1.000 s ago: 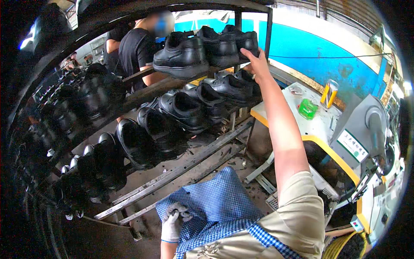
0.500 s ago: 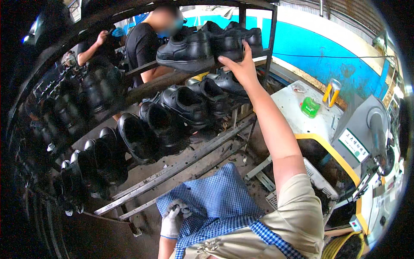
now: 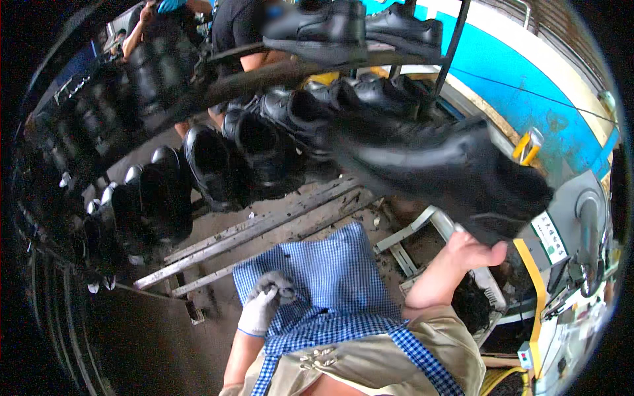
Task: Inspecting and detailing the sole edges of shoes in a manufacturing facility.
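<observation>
My bare right hand (image 3: 472, 252) grips a black leather shoe (image 3: 456, 175) by its heel end, up in front of the rack. Motion blurs the shoe, and I cannot tell whether a second one is behind it. Low over the blue checked apron (image 3: 343, 270), my left hand (image 3: 265, 300) wears a white glove with grey fingers. Those fingers are curled in, and whatever they may hold is hidden. Along the upper shelf stand more black shoes (image 3: 406, 30). A row of similar shoes (image 3: 254, 142) fills the lower shelf.
The dark metal rack (image 3: 218, 99) spans the left and front, with pale rails (image 3: 257, 234) low down. At right are a grey machine (image 3: 584, 214) with a yellow-edged table, a yellow can (image 3: 527, 146) and a white crate (image 3: 492, 288). Beyond the rack stands a person (image 3: 234, 30) in black.
My right hand has come from the upper shelf down and to the right, bringing a shoe off it. The left hand stays over the apron. The view has tilted lower.
</observation>
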{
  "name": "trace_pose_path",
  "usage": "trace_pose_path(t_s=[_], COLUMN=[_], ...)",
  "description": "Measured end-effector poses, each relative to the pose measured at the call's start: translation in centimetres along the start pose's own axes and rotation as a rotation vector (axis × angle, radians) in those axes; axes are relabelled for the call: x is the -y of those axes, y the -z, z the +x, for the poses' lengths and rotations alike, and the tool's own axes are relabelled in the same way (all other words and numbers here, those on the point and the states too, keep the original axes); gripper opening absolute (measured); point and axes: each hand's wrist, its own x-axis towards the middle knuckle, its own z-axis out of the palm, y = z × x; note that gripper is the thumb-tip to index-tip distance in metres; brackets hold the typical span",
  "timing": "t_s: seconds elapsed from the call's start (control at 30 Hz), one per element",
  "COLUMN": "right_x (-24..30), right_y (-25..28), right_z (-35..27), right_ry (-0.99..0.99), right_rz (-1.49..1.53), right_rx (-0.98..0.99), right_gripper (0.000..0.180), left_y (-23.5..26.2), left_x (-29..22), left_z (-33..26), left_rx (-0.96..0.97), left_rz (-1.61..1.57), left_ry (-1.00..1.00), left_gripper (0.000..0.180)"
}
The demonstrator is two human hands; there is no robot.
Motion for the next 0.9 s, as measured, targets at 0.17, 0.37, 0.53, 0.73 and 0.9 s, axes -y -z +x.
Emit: trace_pose_path(t_s=[0.17, 0.37, 0.53, 0.73, 0.9], right_x=[-3.1, -5.9, -5.7, -7.3, -8.1], right_y=[2.5, 6.9, 9.2, 7.7, 2.1], right_z=[-8.0, -13.4, -17.9, -17.4, -14.7], right_ry=[-0.879, -1.382, -1.303, -1.152, -0.86], right_rz=[0.079, -0.051, -0.581, -0.92, -0.728], right_rx=[0.046, 0.563, 1.106, 1.567, 1.25], right_gripper=[0.077, 0.093, 0.078, 0.048, 0.012], left_y=[-2.8, 0.0, -0.4, -1.6, -2.3], left_x=[-0.9, -2.7, -4.2, -5.3, -7.2], left_z=[1.4, 1.9, 1.6, 1.2, 0.4], left_rx=[-0.029, -0.371, -0.497, -0.501, -0.273], left_rz=[0.333, -0.23, 0.638, 0.295, 0.528], left_ry=[-0.065, -0.299, -0.674, -0.659, -0.56], left_gripper=[0.071, 0.043, 0.057, 0.06, 0.065])
